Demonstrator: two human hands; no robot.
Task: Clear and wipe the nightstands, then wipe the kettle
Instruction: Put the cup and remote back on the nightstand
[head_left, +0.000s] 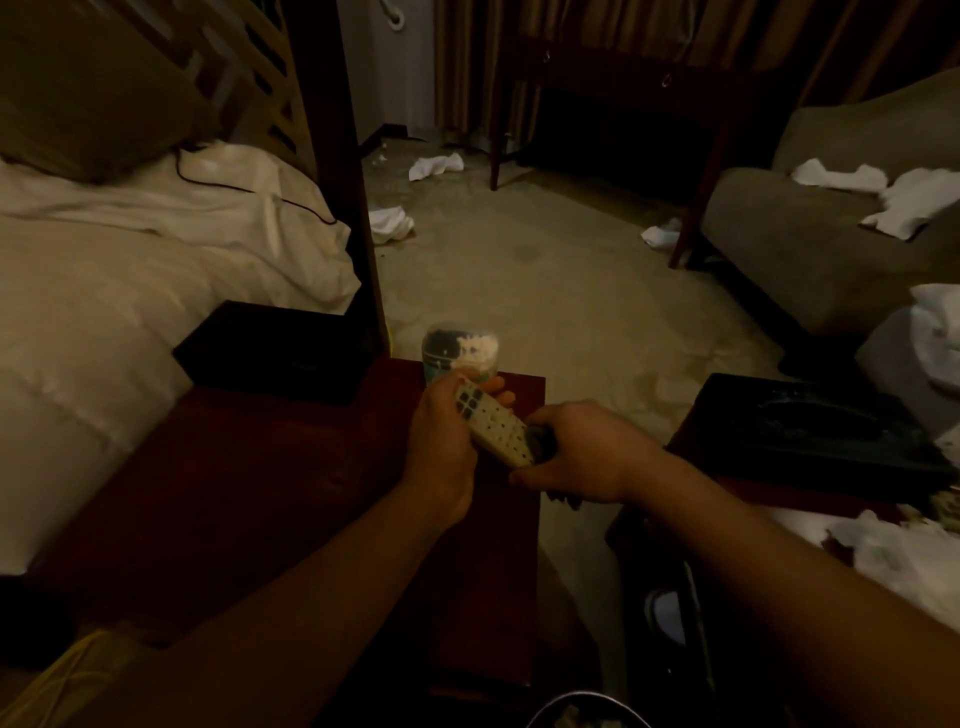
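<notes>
A pale remote (492, 422) is gripped by the left hand (441, 434), long axis slanting toward the right hand (582, 454), whose fingers are curled on a dark object (540, 441).

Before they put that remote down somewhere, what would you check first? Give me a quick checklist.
1. Left hand has a firm grip on the remote: ok, fingers curl round it.
2. Right hand holds its own item securely: cannot tell; something dark sits in its grip, too dim to identify.
3. Cup is safe from a knock: not ok, it stands at the nightstand edge just beyond the hands.
4. Nightstand top is cleared for wiping: not ok, the cup and a dark box stand on it.
5. A wiping cloth is at hand: cannot tell.
</notes>
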